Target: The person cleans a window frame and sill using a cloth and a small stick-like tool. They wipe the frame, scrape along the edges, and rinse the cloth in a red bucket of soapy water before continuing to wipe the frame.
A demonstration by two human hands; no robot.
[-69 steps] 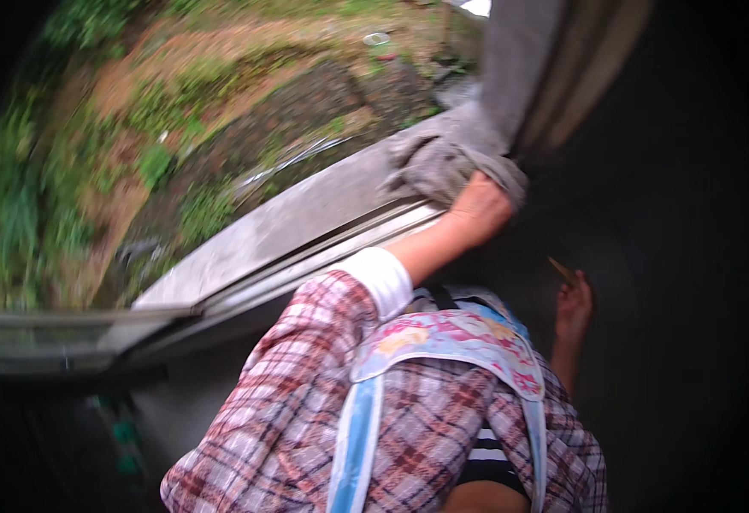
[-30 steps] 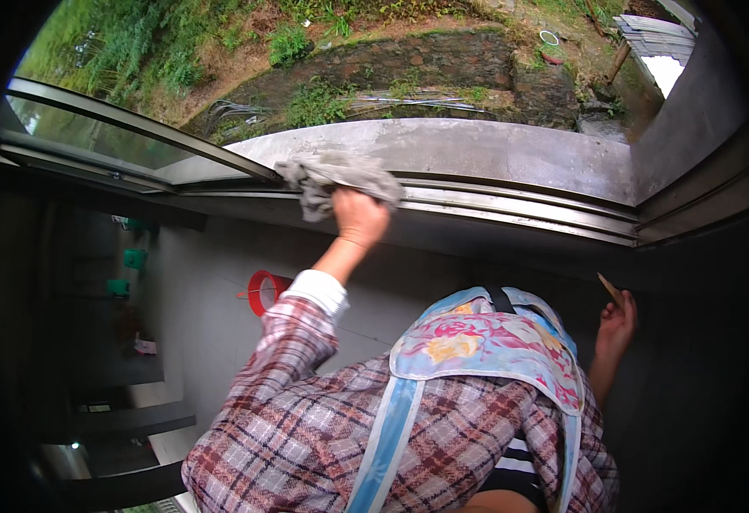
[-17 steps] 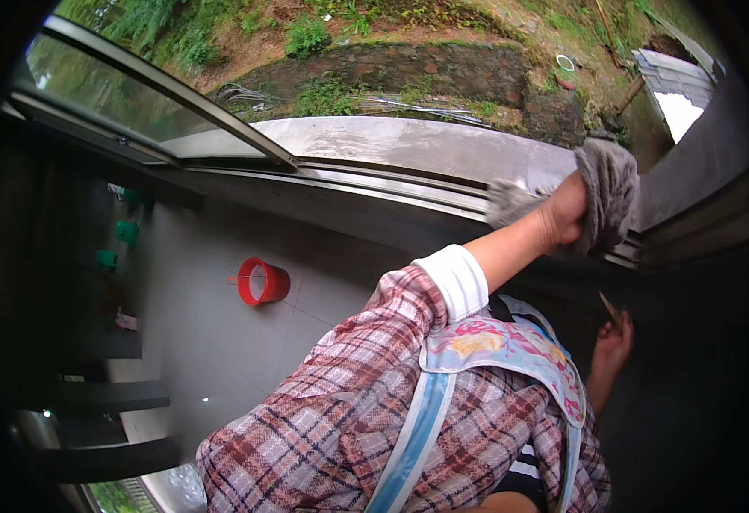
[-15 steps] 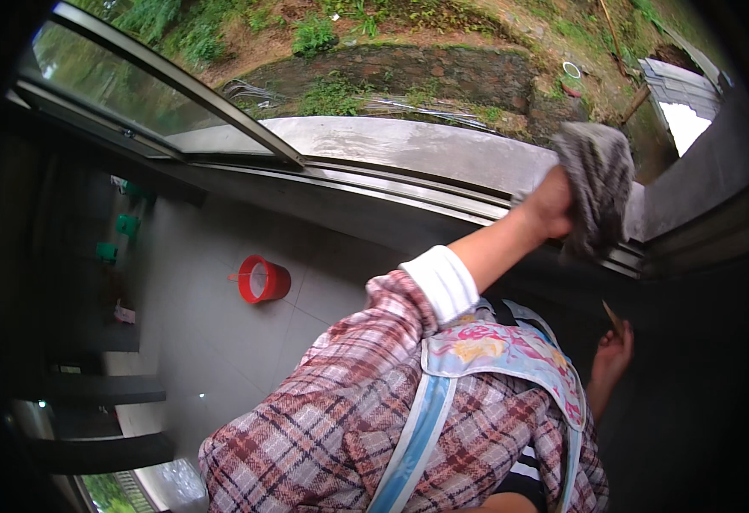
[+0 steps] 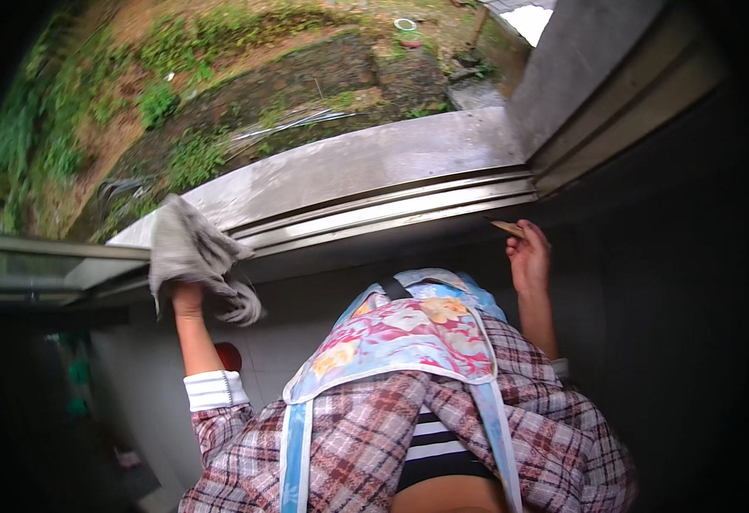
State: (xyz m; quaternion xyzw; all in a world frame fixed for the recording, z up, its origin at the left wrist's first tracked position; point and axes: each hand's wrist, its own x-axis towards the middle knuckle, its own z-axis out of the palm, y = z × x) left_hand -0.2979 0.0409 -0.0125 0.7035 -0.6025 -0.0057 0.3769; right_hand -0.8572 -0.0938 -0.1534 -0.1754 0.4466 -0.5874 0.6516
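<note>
On the left, my left hand is closed on a grey cloth rag, bunched above the fingers with a loose, blurred corner hanging down. It is by the left part of the metal window track, near the edge of the sliding window frame. Whether the rag touches the track or sill, I cannot tell. My right hand is raised just inside the track's right end. Its fingers pinch a thin, tan, flat strip with a dark narrow tip pointing left.
Beyond the track runs a wet grey sill, bounded by a wall on the right. Outside are a mossy stone wall and weeds. A red bucket stands on the floor, partly hidden behind my left forearm.
My left hand has swept the rag from the sill's right end to the left. My right hand still pinches the tan strip. The view has turned, and my left arm no longer crosses my body.
</note>
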